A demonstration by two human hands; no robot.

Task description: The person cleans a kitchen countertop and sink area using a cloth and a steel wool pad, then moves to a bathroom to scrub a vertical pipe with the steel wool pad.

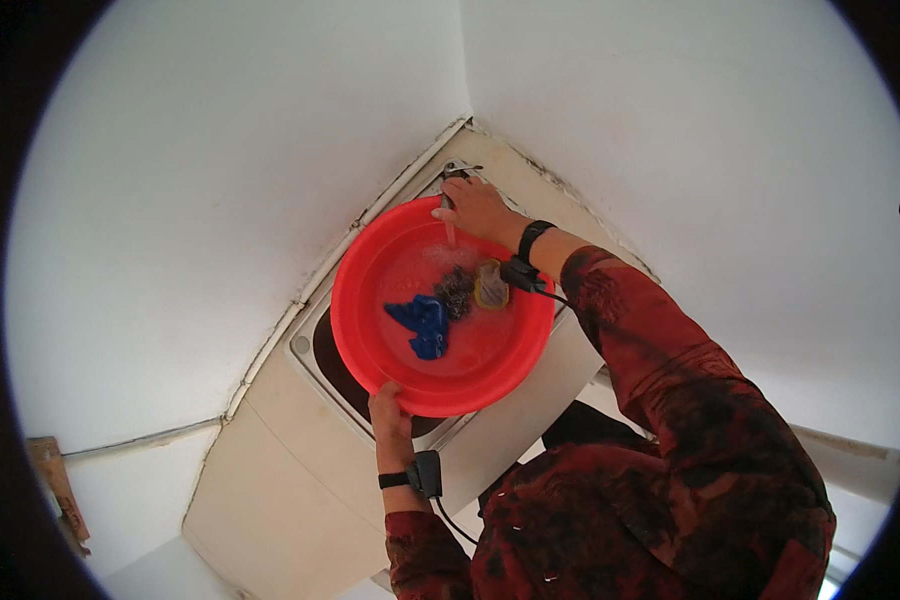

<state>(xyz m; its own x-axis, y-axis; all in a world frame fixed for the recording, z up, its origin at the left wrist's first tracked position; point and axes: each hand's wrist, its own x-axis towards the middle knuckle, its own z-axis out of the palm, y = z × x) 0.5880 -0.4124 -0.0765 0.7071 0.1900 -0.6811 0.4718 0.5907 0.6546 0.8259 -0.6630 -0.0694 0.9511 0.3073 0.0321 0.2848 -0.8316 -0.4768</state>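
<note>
A red plastic basin (364,345) holds shallow, sudsy water and sits over a steel sink (326,352). My left hand (391,420) grips its near rim, the thumb over the edge. My right hand (480,206) is closed around the faucet spout (447,201) at the far rim. A stream of water (451,234) runs from the spout into the basin and makes foam. In the water lie a crumpled blue cloth (427,326), a dark grey scouring pad (455,292) and a yellow-rimmed oval item (491,285), pale in the middle, whose kind I cannot tell.
The sink is set in a beige countertop (285,465) in a corner between two white walls (195,187). A pale pipe or trim (322,270) follows the left wall's foot. Cables hang from black wrist devices (427,472). A brown wooden piece (58,480) is at far left.
</note>
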